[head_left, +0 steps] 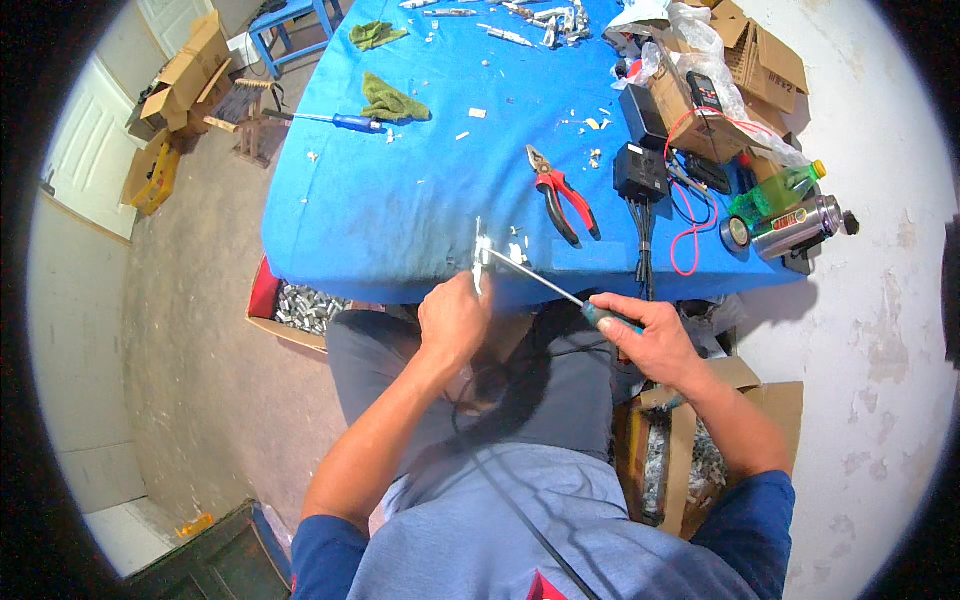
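Note:
My left hand (455, 318) is closed round the lower end of a slim white-and-silver part (481, 252) at the table's near edge. The part stands roughly lengthwise, pointing away from me; its exact kind I cannot make out. My right hand (648, 335) grips the teal-and-black handle of a screwdriver (545, 281). Its long metal shaft slants left, and the tip meets or nearly meets the middle of the part. White broken bits (517, 250) lie just right of the part. Beyond my right hand, pliers (562, 196) with red-and-black handles rest on the blue cloth.
The blue-covered table (400, 200) bears a blue-handled screwdriver (357, 123), green rags (392, 99) and similar slim parts (507, 36). Black power boxes (640, 172), a green bottle (780, 192) and a metal flask (800, 228) crowd the right side. Below left sits a box of metal pieces (308, 308).

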`<action>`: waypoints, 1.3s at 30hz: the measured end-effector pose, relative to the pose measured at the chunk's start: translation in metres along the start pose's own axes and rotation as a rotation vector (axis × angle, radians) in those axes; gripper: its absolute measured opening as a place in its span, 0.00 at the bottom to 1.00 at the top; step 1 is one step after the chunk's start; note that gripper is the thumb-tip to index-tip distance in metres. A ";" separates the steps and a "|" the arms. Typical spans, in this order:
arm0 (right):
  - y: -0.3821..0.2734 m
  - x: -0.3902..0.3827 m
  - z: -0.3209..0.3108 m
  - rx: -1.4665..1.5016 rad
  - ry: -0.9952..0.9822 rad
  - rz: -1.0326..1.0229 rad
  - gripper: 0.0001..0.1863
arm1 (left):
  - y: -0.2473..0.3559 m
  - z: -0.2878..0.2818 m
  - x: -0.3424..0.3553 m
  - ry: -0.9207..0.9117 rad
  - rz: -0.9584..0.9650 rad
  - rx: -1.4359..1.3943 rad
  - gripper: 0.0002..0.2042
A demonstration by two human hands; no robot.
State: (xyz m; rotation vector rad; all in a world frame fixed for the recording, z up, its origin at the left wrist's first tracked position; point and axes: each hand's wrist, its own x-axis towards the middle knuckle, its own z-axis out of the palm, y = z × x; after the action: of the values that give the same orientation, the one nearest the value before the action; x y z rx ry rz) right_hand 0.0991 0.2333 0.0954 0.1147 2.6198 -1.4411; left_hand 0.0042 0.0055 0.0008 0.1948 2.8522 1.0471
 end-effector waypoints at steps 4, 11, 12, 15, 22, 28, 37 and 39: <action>0.006 0.002 -0.009 0.313 -0.098 0.247 0.16 | -0.001 -0.007 -0.001 -0.043 -0.013 -0.068 0.22; 0.015 0.009 -0.006 0.535 -0.201 0.383 0.19 | -0.017 -0.008 0.002 -0.066 -0.050 -0.242 0.23; 0.021 0.010 -0.006 0.582 -0.216 0.385 0.19 | -0.017 -0.009 0.003 -0.072 -0.047 -0.246 0.23; 0.034 0.011 -0.001 0.729 -0.243 0.433 0.19 | -0.020 0.002 0.004 -0.042 -0.040 -0.282 0.22; 0.042 -0.014 0.050 1.010 -0.151 0.500 0.19 | -0.026 0.010 0.003 0.027 -0.013 -0.310 0.20; 0.016 -0.013 0.019 0.033 0.048 -0.045 0.18 | -0.024 0.003 -0.004 -0.226 -0.244 -0.729 0.20; 0.001 0.024 0.045 0.317 0.186 0.206 0.26 | -0.018 -0.004 -0.020 -0.431 -0.268 -1.054 0.22; 0.016 0.046 0.074 0.413 0.208 0.145 0.24 | -0.013 -0.004 -0.027 -0.400 -0.173 -0.989 0.22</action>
State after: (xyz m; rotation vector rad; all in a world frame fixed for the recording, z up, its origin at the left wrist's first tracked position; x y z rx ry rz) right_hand 0.0629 0.1791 0.0353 0.5132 2.3564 -1.9845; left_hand 0.0295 -0.0105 -0.0033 0.0542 1.7088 1.9289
